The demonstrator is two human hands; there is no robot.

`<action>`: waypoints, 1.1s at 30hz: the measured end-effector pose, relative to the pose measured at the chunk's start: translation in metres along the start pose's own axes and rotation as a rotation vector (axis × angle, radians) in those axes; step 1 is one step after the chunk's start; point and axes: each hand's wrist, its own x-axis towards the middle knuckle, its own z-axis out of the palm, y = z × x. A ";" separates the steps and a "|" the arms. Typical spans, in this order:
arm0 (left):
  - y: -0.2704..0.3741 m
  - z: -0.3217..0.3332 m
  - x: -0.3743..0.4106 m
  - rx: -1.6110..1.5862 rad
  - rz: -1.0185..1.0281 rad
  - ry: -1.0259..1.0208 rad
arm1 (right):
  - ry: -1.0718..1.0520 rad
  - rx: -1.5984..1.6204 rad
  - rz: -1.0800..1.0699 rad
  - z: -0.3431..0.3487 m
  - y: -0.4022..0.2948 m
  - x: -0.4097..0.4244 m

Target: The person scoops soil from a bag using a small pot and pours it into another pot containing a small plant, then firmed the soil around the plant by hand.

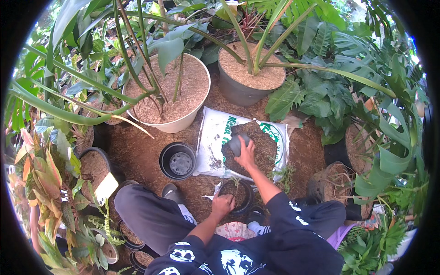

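Observation:
My right hand (246, 154) grips a small dark grey cup-like container (238, 144), which is against the soil in the torn opening of a white plastic sack (210, 137). Dark potting mix (263, 144) fills that opening, and the sack bears green writing. Nearer to me, my left hand (223, 204) is at the rim of a black plastic pot (250, 197) between my feet. Its fingers pinch the stem of a small thin plant (236, 184) that rises over the potting mix in this pot. An empty black pot (177, 161) stands left of the sack.
A big white pot (192, 118) and a dark grey pot (237, 91), both with large-stemmed plants, stand beyond the sack. Leafy plants crowd both sides. Sprigs of greenery (285, 177) lie at the sack's lower right corner. A soil-filled black bag (330, 182) is on the right.

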 end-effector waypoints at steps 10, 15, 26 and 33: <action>0.003 0.002 0.001 -0.020 -0.046 -0.040 | -0.022 -0.012 0.035 -0.038 0.029 -0.042; 0.000 0.006 0.001 0.052 -0.055 -0.082 | 0.234 0.067 0.222 -0.017 0.011 -0.022; -0.001 0.001 -0.004 0.040 -0.066 -0.090 | -0.249 -0.397 -0.212 -0.024 -0.039 -0.033; -0.004 0.007 -0.005 -0.014 -0.053 -0.063 | -0.225 -0.441 -0.300 -0.051 0.011 -0.030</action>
